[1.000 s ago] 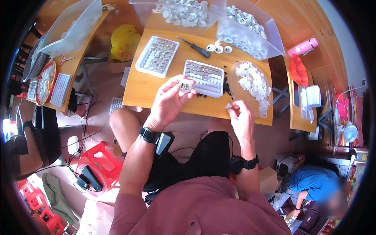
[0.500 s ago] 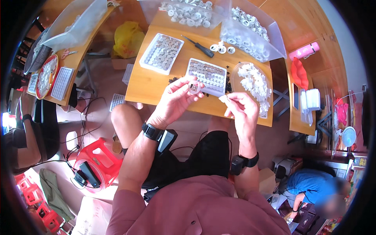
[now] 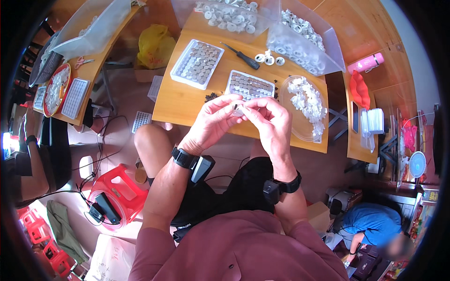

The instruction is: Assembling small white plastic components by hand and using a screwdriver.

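Note:
My left hand (image 3: 206, 124) pinches a small round white plastic part (image 3: 238, 111) with a dark spot inside, above the table's near edge. Closed in a pinch, my right hand (image 3: 269, 122) meets it from the right. Its fingertips press at the part and largely hide a small white piece. Just beyond my hands is a white tray (image 3: 272, 96) with rows of small round pieces. A second white tray (image 3: 185, 83), full of silvery discs, lies farther left. To the right, a clear round dish (image 3: 304, 137) holds a heap of white bits (image 3: 307, 103).
A black screwdriver (image 3: 246, 58) lies near three white rings (image 3: 268, 60). Clear bins (image 3: 330, 63) of white round parts stand at the back. Small black pieces (image 3: 211, 97) dot the table. A red stool (image 3: 124, 185) stands at left; a person in blue (image 3: 372, 222) bends at lower right.
My right hand has moved left with its small white piece and now meets the round part in my left hand. The left hand has stayed nearly in place.

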A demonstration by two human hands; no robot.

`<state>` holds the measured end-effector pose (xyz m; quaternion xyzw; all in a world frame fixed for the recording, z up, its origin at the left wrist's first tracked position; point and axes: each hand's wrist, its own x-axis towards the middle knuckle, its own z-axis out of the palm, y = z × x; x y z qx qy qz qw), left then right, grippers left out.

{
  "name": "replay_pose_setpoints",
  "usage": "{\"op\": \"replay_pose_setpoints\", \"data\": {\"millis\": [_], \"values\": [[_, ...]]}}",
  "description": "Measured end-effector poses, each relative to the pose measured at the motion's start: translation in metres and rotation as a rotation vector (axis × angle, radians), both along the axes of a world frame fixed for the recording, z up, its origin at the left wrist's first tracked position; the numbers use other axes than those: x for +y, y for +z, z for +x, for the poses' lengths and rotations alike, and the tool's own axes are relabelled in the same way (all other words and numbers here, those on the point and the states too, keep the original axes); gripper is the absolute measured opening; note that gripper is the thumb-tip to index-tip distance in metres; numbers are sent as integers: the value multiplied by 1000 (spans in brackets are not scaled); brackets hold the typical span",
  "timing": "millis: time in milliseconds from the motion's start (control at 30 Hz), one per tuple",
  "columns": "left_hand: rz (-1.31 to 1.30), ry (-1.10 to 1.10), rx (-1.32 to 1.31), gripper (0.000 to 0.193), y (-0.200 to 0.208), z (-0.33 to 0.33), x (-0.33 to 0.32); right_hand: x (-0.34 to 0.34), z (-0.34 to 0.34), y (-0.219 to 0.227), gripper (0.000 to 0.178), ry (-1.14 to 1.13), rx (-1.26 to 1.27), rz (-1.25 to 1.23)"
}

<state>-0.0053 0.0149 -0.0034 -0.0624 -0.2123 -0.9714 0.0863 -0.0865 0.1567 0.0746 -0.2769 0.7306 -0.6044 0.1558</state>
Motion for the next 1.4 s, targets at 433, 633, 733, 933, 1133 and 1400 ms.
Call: {"op": "replay_pose_setpoints", "data": {"millis": [433,633,733,933,1133,1400], "values": [[-14,1,-36,32,3,-1,3,1,2,4,9,-12,194,64],[-27,-4,-53,29,0,0,2,0,4,7,7,-22,363,111],[-51,29,-87,27,7,1,6,-1,2,-1,8,-51,455,106],[-279,191,-92,27,4,0,7,-5,5,-11,13,-63,190,-13],[-409,271,-112,27,6,-1,7,1,0,2,10,22,-162,-19],[-571,398,-62,23,6,-1,8,-1,2,3,9,60,-193,-40]]}}
